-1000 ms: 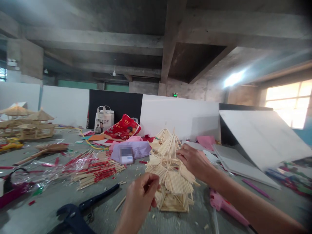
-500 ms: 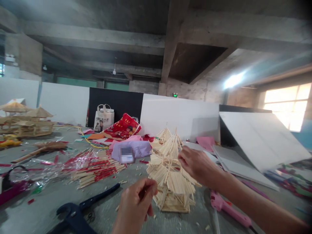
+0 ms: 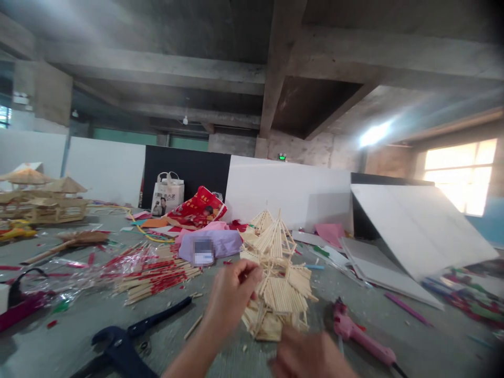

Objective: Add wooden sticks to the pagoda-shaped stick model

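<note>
Shifted since the earlier frame: the left hand higher and further in, now at the upper left side of the stick pagoda model, and the right hand lower, away from the model's right side, down at the bottom edge of the view, blurred and cut off.

On the left hand, fingers curled and pressed together, tips at the model's upper left; whether pinching a single stick, impossible to tell from this view. On the right hand, fingers too blurred to make out, so their state unknown.

The model itself on a grey worktop: a tiered tower of pale wooden sticks with peaked roofs, seemingly leaning a little, lower part partly hidden behind the hands. Most likely best for such thin stick work: light fingertip pressure rather than a full grip, with the free hand steadying the base.

Just left of the model, a heap of red-marked stick bundles. Directly behind it, a purple packet with a blurred label, and further back a white tote bag. In front and to the left, a blue-handled wrench. In front and to the right, a pink glue gun. Further right, a leaning white board.
</note>
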`<state>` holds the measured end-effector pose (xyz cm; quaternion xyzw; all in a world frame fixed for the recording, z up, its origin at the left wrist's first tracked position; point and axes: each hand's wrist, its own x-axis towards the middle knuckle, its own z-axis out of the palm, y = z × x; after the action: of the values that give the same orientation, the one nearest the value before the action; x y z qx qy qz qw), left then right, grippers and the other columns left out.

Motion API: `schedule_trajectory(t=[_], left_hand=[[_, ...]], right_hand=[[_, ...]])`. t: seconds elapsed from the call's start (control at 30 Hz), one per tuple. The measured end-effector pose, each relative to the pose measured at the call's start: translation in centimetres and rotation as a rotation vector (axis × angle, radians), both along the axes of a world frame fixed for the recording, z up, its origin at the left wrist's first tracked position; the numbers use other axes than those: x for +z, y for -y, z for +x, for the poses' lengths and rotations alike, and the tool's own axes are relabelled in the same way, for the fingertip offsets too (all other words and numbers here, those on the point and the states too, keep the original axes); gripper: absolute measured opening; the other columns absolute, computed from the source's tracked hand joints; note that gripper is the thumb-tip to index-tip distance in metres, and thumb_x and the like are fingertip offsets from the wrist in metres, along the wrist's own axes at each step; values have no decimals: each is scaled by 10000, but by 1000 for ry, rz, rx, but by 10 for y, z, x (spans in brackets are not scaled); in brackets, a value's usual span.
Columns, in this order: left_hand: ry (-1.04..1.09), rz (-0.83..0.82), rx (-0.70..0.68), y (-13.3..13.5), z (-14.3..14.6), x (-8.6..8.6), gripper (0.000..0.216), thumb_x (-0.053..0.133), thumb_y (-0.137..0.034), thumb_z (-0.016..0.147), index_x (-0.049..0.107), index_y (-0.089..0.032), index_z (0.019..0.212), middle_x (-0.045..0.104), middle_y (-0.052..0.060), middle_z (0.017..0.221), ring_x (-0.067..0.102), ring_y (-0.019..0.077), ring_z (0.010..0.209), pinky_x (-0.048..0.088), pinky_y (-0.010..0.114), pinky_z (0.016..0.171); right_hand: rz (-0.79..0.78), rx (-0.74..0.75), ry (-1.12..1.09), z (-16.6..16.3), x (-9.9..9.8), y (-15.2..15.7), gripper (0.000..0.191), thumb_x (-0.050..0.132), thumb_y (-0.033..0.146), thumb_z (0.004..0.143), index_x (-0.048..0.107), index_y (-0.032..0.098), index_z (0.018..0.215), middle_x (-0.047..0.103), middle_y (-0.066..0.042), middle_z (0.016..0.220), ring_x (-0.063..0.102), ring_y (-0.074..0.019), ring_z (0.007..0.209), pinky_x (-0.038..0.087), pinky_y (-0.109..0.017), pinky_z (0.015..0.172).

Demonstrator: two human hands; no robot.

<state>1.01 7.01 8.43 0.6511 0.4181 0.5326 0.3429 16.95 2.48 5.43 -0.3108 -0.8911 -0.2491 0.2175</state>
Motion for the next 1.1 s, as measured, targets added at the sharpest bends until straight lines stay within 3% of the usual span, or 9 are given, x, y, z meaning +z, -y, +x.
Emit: schedule_trajectory(t=[0.17, 0.27, 0.53, 0.77, 0.97, 1.1], left_hand=[[-22, 1, 23, -3, 5, 6, 255, 491, -390, 738, 599, -159, 742, 521, -41, 454, 466, 69, 357, 326, 149, 347], [-36, -31, -2, 2, 9, -2, 234, 482, -365, 746, 595, -161, 730, 508, -47, 429, 448, 64, 350, 323, 147, 353], [-7, -44, -7, 8, -5, -8, 253, 494, -387, 753, 592, -155, 729, 506, -42, 465, 483, 74, 377, 332, 149, 345], [22, -59, 7, 9, -18, -21, 284, 490, -414, 755, 600, -152, 772, 510, -41, 420, 438, 71, 346, 332, 159, 349], [82, -100, 3, 6, -19, -24, 294, 501, -423, 747, 586, -144, 707, 514, -41, 425, 421, 59, 327, 308, 154, 331], [179, -186, -101, 3, -11, -24, 332, 501, -442, 739, 557, -127, 650, 540, -26, 511, 457, 54, 344, 297, 143, 301]], right_hand=[[-5, -212, -243, 26, 61, -31, 201, 371, 172, 866, 552, 195, 950, 564, -30, 889, 560, -133, 751, 431, -235, 608], [25, -293, -190, 29, 76, -53, 191, 383, 195, 868, 537, 214, 979, 533, -29, 970, 555, -139, 765, 401, -241, 571], [137, -452, 97, 20, 73, -65, 120, 415, 139, 838, 496, 206, 780, 530, -15, 842, 512, -143, 675, 273, -260, 467], [168, -488, 182, 15, 73, -74, 150, 391, 89, 836, 507, 174, 791, 531, -53, 848, 517, -174, 720, 321, -273, 501], [104, -381, 215, 1, 71, -60, 148, 393, 141, 837, 530, 181, 800, 547, -32, 805, 524, -156, 669, 353, -264, 492], [0, -135, 298, -23, 37, -30, 192, 476, 61, 692, 562, 169, 825, 593, -48, 759, 544, -205, 745, 382, -269, 485]])
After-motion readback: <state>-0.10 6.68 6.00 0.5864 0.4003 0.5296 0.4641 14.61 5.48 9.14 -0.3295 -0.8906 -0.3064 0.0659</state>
